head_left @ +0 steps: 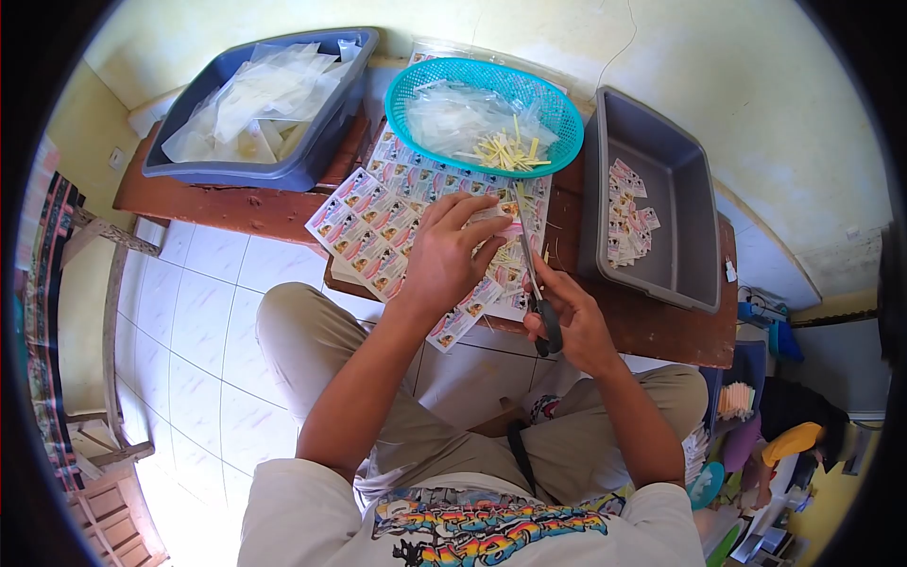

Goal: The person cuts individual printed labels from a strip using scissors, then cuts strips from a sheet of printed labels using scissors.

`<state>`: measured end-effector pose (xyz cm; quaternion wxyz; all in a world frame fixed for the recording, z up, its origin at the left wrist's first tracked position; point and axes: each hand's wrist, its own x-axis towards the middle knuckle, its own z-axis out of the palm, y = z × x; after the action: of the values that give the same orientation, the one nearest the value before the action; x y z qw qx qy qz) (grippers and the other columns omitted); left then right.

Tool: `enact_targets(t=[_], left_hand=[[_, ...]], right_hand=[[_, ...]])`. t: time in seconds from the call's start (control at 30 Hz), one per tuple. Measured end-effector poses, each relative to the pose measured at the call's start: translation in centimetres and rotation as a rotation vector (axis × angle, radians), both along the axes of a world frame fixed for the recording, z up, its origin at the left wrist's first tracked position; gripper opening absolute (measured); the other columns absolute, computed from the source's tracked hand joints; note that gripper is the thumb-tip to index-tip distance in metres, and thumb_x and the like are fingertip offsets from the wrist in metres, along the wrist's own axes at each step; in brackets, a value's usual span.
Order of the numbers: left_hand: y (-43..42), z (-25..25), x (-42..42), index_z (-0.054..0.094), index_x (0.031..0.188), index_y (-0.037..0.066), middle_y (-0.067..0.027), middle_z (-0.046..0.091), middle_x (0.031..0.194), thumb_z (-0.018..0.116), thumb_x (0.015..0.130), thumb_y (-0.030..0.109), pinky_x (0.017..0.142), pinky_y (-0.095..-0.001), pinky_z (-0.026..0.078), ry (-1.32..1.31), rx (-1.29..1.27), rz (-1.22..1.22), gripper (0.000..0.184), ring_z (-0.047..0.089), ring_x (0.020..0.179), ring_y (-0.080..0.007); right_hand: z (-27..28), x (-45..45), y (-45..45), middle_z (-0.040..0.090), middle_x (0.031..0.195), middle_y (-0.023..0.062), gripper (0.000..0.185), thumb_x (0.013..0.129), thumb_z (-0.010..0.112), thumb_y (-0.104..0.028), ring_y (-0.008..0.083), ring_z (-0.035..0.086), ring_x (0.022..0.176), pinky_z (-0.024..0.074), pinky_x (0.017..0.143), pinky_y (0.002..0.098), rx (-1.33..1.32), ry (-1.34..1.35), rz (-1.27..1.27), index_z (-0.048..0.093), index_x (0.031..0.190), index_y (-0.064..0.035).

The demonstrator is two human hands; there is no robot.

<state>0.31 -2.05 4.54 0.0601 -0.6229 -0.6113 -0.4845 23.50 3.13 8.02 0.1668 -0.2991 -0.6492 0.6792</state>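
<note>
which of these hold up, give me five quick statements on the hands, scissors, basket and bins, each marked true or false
1. The right hand holds the scissors. True.
2. The turquoise basket stands upside down. False: the basket stands upright, with clear plastic pieces and pale yellow strips in it.
3. Small printed pieces lie in the grey bin on the right. True.
4. The left hand reaches into the blue-grey bin. False: the left hand is over the printed sheets, near the scissor blades; the blue-grey bin is well apart from it.
5. Translucent plastic sheets are piled in the blue-grey bin. True.
</note>
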Motion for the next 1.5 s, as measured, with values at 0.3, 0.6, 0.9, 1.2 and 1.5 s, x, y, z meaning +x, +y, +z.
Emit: enact_targets(t=[0.3,0.6,0.9,1.2,1.5], left_hand=[[0.05,0.02,0.18,0.081,0.108,0.013,-0.0066,0.074,0.124,0.087,0.08,0.01,0.098,-0.0453,0.053,0.009,-0.006,0.006,0.029,0.066,0.114,-0.0309],[-0.1,0.08,0.27,0.081,0.108,0.014,-0.0061,0.074,0.124,0.086,0.08,0.01,0.097,-0.0447,0.053,0.008,-0.015,0.0,0.028,0.067,0.114,-0.0305],[-0.19,0.08,0.28,0.081,0.107,0.013,-0.0069,0.074,0.124,0.086,0.081,0.011,0.098,-0.0453,0.054,0.01,-0.017,-0.005,0.027,0.067,0.113,-0.0312],[-0.28,0.07,0.3,0.081,0.107,0.014,-0.0067,0.074,0.124,0.086,0.081,0.011,0.099,-0.0455,0.053,0.013,-0.023,-0.004,0.027,0.066,0.114,-0.0313],[-0.29,0.03,0.35,0.081,0.107,0.015,-0.0059,0.074,0.124,0.086,0.081,0.012,0.099,-0.0452,0.053,0.02,-0.028,0.003,0.026,0.067,0.114,-0.0305]], right_hand=[[0.15,-0.04,-0.02,0.054,0.126,0.0055,0.083,0.093,0.078,-0.004,0.0125,0.063,0.09,0.0554,0.075,0.0279,0.023,-0.009,-0.005,0.038,0.165,-0.0042],[0.26,-0.02,-0.11,0.055,0.129,0.0059,0.083,0.093,0.078,-0.003,0.0122,0.062,0.092,0.0565,0.075,0.0284,0.036,-0.014,-0.009,0.038,0.165,-0.0048],[0.11,0.07,-0.22,0.055,0.13,0.0061,0.082,0.093,0.078,-0.003,0.0123,0.062,0.092,0.0566,0.075,0.0283,0.028,-0.017,-0.002,0.038,0.165,-0.0049],[0.25,-0.01,-0.32,0.055,0.128,0.0054,0.081,0.093,0.077,-0.003,0.0125,0.063,0.09,0.056,0.074,0.0281,0.033,-0.013,-0.012,0.038,0.165,-0.0048],[0.19,-0.03,-0.25,0.054,0.128,0.0054,0.08,0.094,0.076,-0.002,0.012,0.062,0.091,0.0564,0.074,0.028,0.055,-0.027,0.002,0.038,0.165,-0.0053]])
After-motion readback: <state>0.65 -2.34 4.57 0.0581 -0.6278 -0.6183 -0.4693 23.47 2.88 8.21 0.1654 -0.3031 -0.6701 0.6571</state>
